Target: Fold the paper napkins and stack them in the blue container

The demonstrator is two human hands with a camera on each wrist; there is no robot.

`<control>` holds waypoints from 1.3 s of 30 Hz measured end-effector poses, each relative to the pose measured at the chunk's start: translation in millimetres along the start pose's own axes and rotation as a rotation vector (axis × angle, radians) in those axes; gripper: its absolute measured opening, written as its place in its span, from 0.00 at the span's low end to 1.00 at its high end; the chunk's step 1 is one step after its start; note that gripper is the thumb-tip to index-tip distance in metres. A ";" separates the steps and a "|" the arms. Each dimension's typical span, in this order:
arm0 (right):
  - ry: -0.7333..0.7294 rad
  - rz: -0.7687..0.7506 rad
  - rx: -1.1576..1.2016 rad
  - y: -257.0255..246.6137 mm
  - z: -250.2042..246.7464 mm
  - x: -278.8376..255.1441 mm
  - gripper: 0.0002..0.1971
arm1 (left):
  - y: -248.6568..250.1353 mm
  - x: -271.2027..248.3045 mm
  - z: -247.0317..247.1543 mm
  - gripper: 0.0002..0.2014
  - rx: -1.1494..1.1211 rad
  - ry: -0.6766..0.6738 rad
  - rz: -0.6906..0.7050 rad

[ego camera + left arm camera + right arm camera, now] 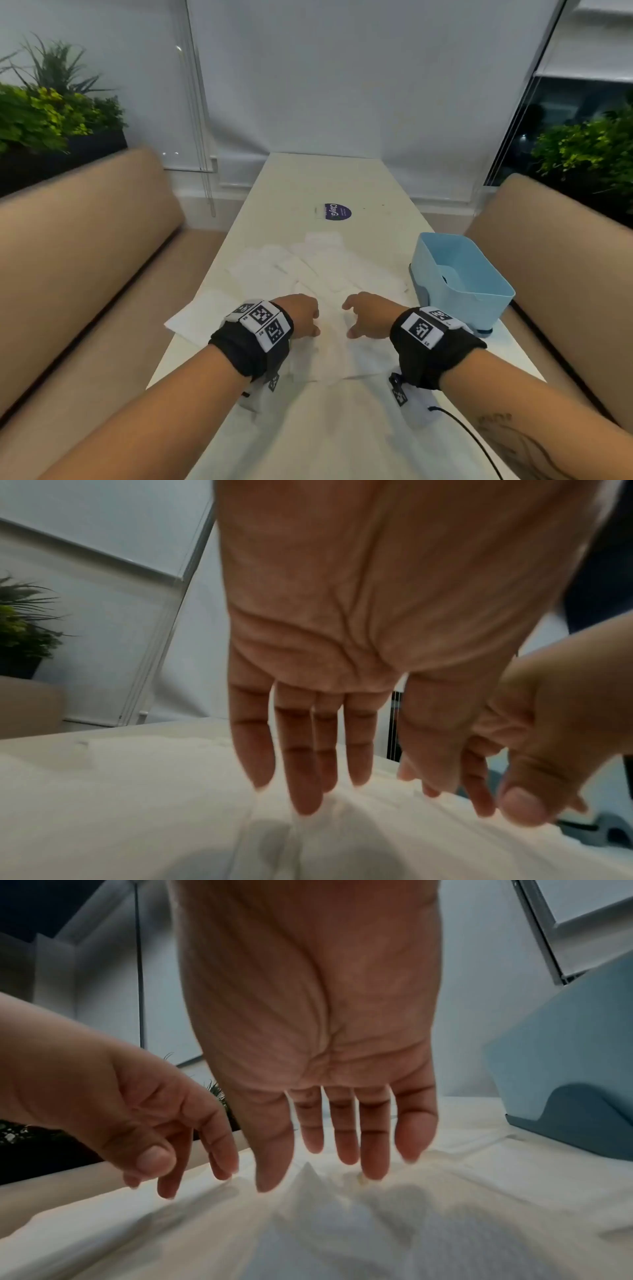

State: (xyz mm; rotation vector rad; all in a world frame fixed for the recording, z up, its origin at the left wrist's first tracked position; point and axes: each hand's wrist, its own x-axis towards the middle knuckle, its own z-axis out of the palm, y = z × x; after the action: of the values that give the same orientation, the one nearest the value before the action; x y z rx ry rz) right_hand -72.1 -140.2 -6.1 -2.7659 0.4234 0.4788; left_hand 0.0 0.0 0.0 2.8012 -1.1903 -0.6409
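Head view: across the smooth white table, thin, limp paper napkins are lying overlapped, so a pinch may be lifting several sheets or tearing one. The rigid, rectangular blue container is standing at their right, napkin-free. Both the left hand and right hand are hovering, fingers relaxed, grasping nothing.

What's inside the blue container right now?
Only bare blue floor and a dark cutout show inside the blue container; the napkins in view lie outside on the table. Its near wall hides a strip of floor.
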 end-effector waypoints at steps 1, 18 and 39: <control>-0.008 -0.005 -0.013 1.5 -0.2 2.7 0.31 | 1.7 0.9 0.6 0.24 0.011 -0.022 -0.020; 0.037 -0.102 0.043 11.7 13.6 21.2 0.20 | -6.3 10.2 6.4 0.19 0.057 -0.030 -0.109; 0.067 -0.176 0.167 19.5 13.4 12.4 0.22 | -14.3 0.5 -5.3 0.12 -0.307 0.188 0.089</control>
State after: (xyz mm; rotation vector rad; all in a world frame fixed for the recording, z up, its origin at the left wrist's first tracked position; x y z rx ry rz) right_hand -71.2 -156.3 -27.4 -2.6320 0.2214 0.2951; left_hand 12.1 9.0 2.0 2.4775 -1.0719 -0.4921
